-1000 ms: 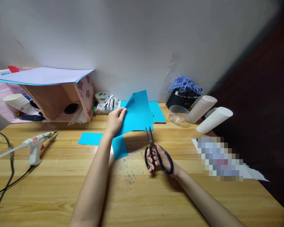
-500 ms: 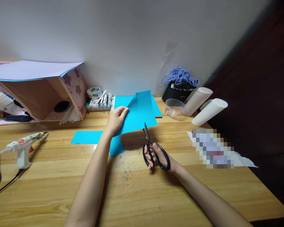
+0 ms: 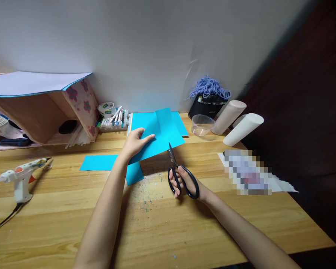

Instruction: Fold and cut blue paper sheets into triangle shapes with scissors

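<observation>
My left hand (image 3: 136, 144) grips the left side of a blue paper sheet (image 3: 159, 138), its thumb lying across the top. The sheet is held above the table, its far part bent upward. Black-handled scissors (image 3: 195, 186) are in my right hand (image 3: 182, 181), fingers through the loops. Their blades point away from me at the sheet's near edge, almost closed; whether they touch the paper I cannot tell. Below my left wrist lie a blue paper strip (image 3: 98, 163) and another blue piece (image 3: 134, 174). Behind the held sheet rests more blue paper (image 3: 180, 121), partly hidden.
At left lies a white glue gun (image 3: 22, 183) with its cord, before an open box (image 3: 84, 108). Markers (image 3: 116, 119) stand by the wall. To the right are a clear plastic cup (image 3: 203, 125), a black pouch with blue yarn (image 3: 208, 101) and two white cylinders (image 3: 243, 129).
The blue sheet has tilted, and my left thumb is stretched further over it. The scissors stay near its edge. The whole view has shifted slightly.
</observation>
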### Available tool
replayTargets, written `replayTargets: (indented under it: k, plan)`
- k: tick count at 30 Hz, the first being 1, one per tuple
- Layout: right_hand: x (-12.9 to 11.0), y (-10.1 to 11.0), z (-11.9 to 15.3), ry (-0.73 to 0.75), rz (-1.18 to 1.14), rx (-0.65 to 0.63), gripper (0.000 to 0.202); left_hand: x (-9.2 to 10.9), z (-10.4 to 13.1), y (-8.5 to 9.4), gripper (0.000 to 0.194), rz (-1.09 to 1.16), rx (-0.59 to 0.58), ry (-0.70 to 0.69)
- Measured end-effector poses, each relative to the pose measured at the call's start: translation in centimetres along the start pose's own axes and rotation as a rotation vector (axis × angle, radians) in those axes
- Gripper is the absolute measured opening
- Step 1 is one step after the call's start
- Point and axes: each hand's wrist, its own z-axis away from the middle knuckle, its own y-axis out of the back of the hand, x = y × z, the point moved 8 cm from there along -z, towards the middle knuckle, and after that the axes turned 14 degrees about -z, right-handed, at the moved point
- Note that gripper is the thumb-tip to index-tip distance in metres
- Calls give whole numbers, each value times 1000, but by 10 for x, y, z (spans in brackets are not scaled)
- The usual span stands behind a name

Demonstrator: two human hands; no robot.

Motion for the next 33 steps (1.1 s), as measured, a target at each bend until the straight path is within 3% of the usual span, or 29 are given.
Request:
replayTargets:
  k: [4,17,33]
  plan:
    - [3,3,-1,-21,0,10,50,1,-1,1,44,8,28,-20]
    - [-2,2,1,-20,31,21,50,4,2,-3,46,32,-60,-23]
    - [2,5,0,-36,26,21,50,4,2,-5,44,30,-69,-22]
